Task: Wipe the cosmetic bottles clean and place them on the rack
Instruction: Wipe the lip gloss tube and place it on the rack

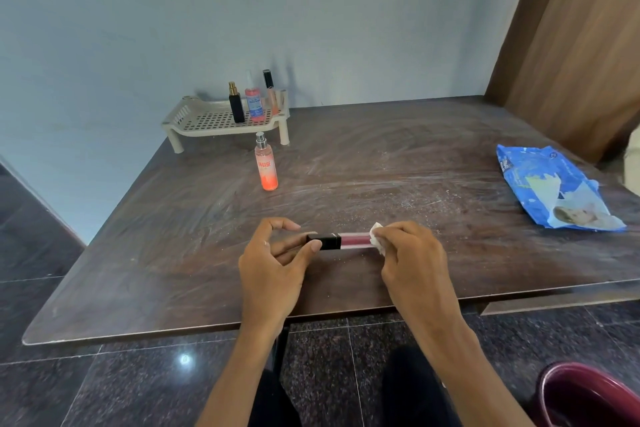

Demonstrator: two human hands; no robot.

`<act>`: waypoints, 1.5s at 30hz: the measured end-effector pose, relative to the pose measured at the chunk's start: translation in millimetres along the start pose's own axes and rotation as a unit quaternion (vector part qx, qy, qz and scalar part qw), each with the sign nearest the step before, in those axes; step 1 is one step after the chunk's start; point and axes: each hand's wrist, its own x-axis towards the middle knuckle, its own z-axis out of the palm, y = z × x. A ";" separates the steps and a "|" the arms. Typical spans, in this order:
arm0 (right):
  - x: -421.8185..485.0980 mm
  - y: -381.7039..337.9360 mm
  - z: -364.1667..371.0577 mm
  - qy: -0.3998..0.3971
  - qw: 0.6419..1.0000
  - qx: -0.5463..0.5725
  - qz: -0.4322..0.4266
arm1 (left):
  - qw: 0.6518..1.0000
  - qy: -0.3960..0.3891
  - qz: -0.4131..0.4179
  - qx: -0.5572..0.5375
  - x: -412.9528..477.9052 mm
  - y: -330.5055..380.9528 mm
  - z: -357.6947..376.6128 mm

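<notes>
A slim lip-gloss tube (346, 240) with a black cap and pink body is held level above the table's front. My left hand (275, 262) pinches its black cap end. My right hand (414, 256) holds a small white wipe (378, 238) folded round the tube's pink end. An orange spray bottle (266, 163) stands upright on the table in front of the rack. On the beige perforated rack (204, 123) at the far edge stand a black bottle (237, 105), a pink-capped bottle (255, 102) and a tall thin tube (270, 90).
A blue pack of wet wipes (550, 187) lies at the right of the dusty brown table (398, 163). A wooden panel (581, 45) rises at the far right. A maroon bin (588, 395) sits on the floor at lower right.
</notes>
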 end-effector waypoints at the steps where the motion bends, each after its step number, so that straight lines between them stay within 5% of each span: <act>1: 1.7 2.0 1.0 -0.001 1.000 -0.002 0.003 | 1.000 0.000 0.013 0.002 -1.5 -0.3 -0.9; 15: -15.2 -59.1 22.0 0.006 0.996 0.054 -0.077 | 0.974 0.023 0.179 0.137 -10.5 -8.2 -0.6; 22: -8.0 -24.5 7.0 0.022 0.999 0.044 -0.005 | 0.975 0.027 0.163 0.149 -5.1 -17.3 0.4; 45: -10.7 -33.9 15.8 0.008 0.996 -0.021 -0.082 | 0.971 0.032 0.185 0.148 -14.3 -4.3 6.8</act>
